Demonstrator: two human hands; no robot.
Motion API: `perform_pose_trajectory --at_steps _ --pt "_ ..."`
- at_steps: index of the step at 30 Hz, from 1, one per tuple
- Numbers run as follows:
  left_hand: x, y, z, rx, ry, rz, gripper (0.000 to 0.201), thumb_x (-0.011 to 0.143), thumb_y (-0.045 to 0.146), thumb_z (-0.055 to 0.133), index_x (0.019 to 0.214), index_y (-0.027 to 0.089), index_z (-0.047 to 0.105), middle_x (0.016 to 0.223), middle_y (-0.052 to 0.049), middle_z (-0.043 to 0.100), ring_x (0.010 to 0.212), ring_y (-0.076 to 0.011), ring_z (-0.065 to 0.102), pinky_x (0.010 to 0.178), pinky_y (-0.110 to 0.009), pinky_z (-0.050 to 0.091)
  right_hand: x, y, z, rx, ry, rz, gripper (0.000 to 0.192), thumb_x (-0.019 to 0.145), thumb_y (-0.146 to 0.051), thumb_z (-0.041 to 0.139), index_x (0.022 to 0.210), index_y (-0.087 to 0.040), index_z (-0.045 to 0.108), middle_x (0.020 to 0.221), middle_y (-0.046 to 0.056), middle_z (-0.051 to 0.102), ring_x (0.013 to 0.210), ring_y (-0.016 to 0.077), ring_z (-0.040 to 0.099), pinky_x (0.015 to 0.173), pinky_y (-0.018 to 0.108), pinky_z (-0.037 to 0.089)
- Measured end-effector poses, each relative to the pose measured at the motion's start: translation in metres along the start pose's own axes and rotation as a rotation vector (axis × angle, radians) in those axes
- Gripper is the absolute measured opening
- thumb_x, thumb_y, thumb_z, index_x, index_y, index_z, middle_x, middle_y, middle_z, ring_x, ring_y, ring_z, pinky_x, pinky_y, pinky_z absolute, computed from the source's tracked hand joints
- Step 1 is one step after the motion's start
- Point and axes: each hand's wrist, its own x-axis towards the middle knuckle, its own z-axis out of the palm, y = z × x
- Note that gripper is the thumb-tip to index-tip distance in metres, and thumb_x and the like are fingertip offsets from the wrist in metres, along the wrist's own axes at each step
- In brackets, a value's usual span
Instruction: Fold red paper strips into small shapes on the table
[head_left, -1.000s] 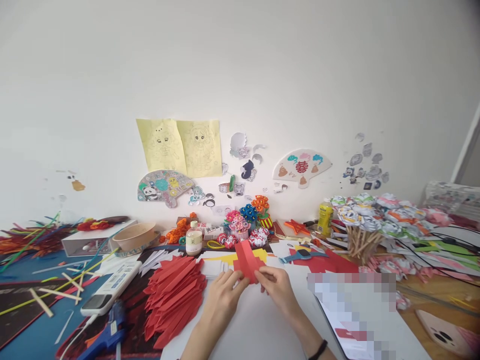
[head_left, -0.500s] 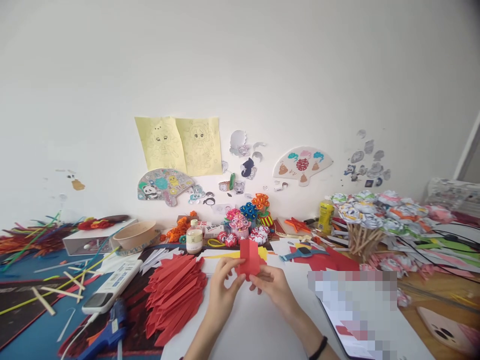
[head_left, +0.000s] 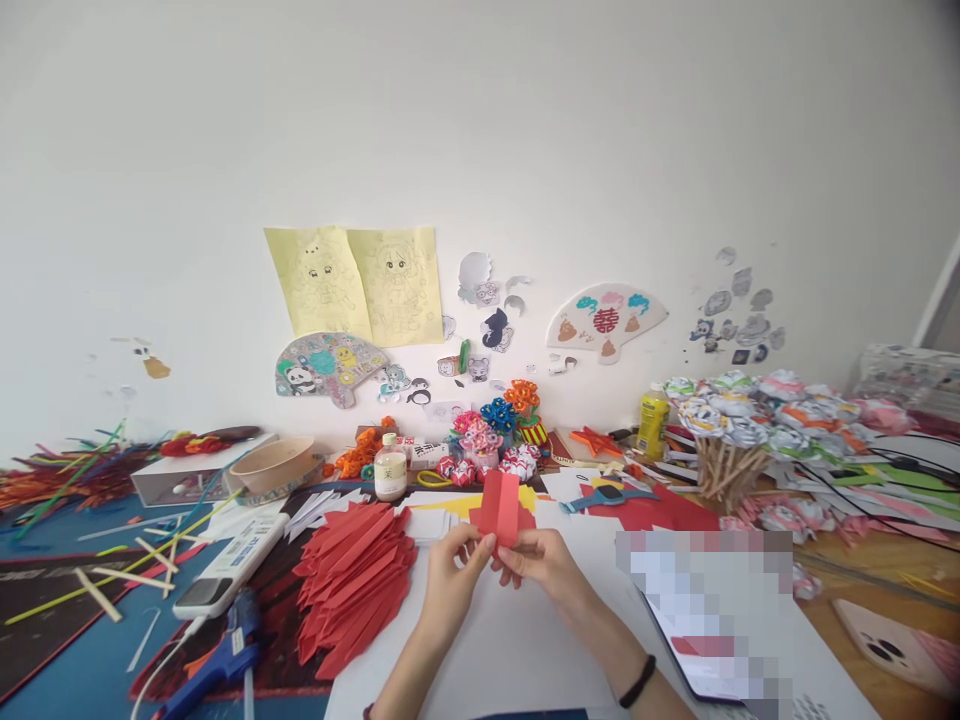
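You pinch a folded red paper piece (head_left: pixel 501 508) upright.
Left hand (head_left: pixel 452 580) and right hand (head_left: pixel 546 566) close fingertips on its lower edge, right of the red strip pile (head_left: pixel 352 585), steadying the fold.

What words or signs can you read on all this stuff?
"囍": red sign on the white paper fan on the wall.
Small bottle label: too small to read.
White box print: too blurred to read.
Yellow bottle: no readable text.
Pixelated patch: unreadable.
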Motion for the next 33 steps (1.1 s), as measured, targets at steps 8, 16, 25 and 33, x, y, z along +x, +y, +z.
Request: perform_pose_trajectory --at_steps 8,16,25,33 --pt "-0.0021 0.0013 0.0007 -0.026 0.021 -0.026 0.032 0.083 0.042 0.058 0.065 0.015 0.061 0.06 -0.001 0.059 0.059 -0.0135 0.047 0.057 -0.023 0.037 0.0007 0.0002 -0.0001 0.001 -0.012 0.019 0.036 0.073 -0.047 0.07 0.083 -0.012 0.072 0.074 0.008 0.068 0.059 0.0159 0.061 0.053 0.025 0.044" --pt "-0.001 0.0029 -0.0018 -0.042 -0.012 -0.039 0.036 0.082 0.044 0.057 0.062 0.015 0.063 0.06 -0.002 0.06 0.058 -0.0135 0.048 0.056 -0.022 0.036 0.0009 0.0008 0.0022 -0.019 0.059 0.018 0.042 0.07 -0.053 0.07 0.078 -0.012 0.071 0.066 0.006 0.065 0.055 0.0152 0.06 0.05 0.025 0.044" --pt "-0.0015 0.0051 -0.0061 0.074 0.016 -0.037 0.034 0.081 0.041 0.058 0.061 0.016 0.066 0.06 -0.002 0.062 0.056 -0.013 0.047 0.055 -0.021 0.036 0.0005 -0.0019 0.0014 -0.036 0.07 -0.006 0.035 0.075 -0.047 0.068 0.077 -0.012 0.071 0.07 0.006 0.066 0.054 0.0152 0.06 0.048 0.024 0.044" --pt "-0.0008 0.0063 -0.0073 0.03 -0.033 -0.056 0.033 0.082 0.039 0.059 0.06 0.016 0.064 0.059 -0.001 0.063 0.057 -0.0128 0.048 0.055 -0.021 0.037 -0.0009 -0.0056 -0.0017 -0.049 0.045 -0.012 0.035 0.077 -0.046 0.066 0.076 -0.012 0.07 0.073 0.008 0.067 0.054 0.0146 0.06 0.049 0.024 0.044"
